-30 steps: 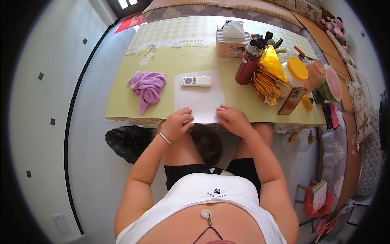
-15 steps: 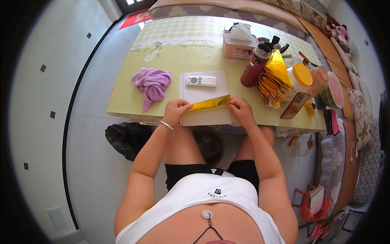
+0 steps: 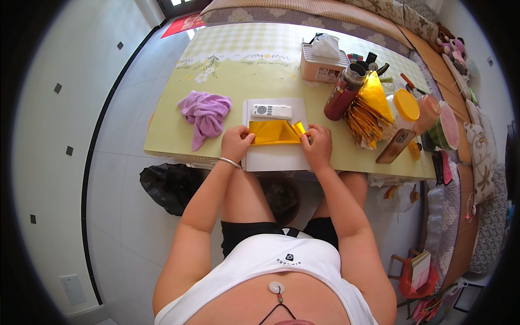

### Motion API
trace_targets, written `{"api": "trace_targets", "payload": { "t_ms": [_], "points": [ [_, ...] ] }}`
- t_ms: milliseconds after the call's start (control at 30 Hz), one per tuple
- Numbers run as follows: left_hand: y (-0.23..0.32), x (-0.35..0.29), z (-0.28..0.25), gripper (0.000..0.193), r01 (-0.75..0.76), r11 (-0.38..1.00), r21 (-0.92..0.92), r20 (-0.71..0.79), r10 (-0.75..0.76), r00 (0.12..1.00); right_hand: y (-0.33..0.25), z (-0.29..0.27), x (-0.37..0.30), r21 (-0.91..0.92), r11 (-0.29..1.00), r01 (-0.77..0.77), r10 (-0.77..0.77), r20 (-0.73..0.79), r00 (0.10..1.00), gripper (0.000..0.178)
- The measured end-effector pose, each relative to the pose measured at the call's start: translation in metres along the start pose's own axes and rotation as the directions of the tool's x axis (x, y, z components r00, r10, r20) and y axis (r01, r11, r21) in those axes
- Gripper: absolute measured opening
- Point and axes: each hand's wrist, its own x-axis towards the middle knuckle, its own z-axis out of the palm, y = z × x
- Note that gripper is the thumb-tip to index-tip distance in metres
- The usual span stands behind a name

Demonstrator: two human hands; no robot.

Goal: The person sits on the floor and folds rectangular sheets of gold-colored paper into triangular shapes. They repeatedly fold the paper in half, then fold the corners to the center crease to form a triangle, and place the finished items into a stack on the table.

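Note:
A shiny gold foil sheet (image 3: pixel 272 132) stretches between my two hands above a white paper pad (image 3: pixel 276 160) at the table's near edge. Its left end is pinched in my left hand (image 3: pixel 236 143), which wears a bangle. At the other end my right hand (image 3: pixel 317 144) grips the foil, where a corner is folded over. Just beyond the foil lies a white remote control (image 3: pixel 272 111) on the pad. A crumpled purple cloth (image 3: pixel 205 116) rests left of my left hand.
Right of the pad stand a dark red thermos (image 3: pixel 345 92), folded gold foil pieces (image 3: pixel 369 111), a yellow-lidded jar (image 3: pixel 405 105) and a phone (image 3: pixel 395 146). Farther back is a tissue box (image 3: pixel 324 65). A black plastic bag (image 3: pixel 169 188) hangs below the table's left front edge.
The foil was a narrow strip held slanting; now it lies flatter and shows a wider face, its right corner folded. My hands have come slightly closer together.

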Motion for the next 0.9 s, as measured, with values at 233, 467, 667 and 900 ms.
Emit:
{"api": "trace_targets", "payload": {
  "t_ms": [233, 467, 667, 900],
  "points": [
    [-0.002, -0.006, 0.001, 0.010, -0.166, 0.965, 0.205, -0.050, 0.179, 0.983, -0.002, -0.001, 0.042, 0.420, 0.902, -0.096, 0.000, 0.223, 0.975, 0.028],
    [0.003, -0.013, -0.003, 0.012, -0.236, 0.949, 0.211, -0.079, 0.257, 0.963, -0.036, 0.017, 0.072, 0.215, 0.961, -0.174, -0.031, 0.709, 0.704, 0.046],
    [0.002, -0.013, -0.001, 0.011, -0.247, 0.949, 0.195, -0.109, 0.271, 0.956, -0.001, 0.041, 0.064, 0.319, 0.943, 0.095, -0.259, 0.526, 0.810, 0.064],
    [-0.003, -0.015, -0.001, 0.008, -0.221, 0.968, 0.120, -0.114, 0.234, 0.965, 0.005, 0.016, 0.047, 0.293, 0.862, -0.414, 0.318, 0.325, 0.891, 0.068]
  ]
}}
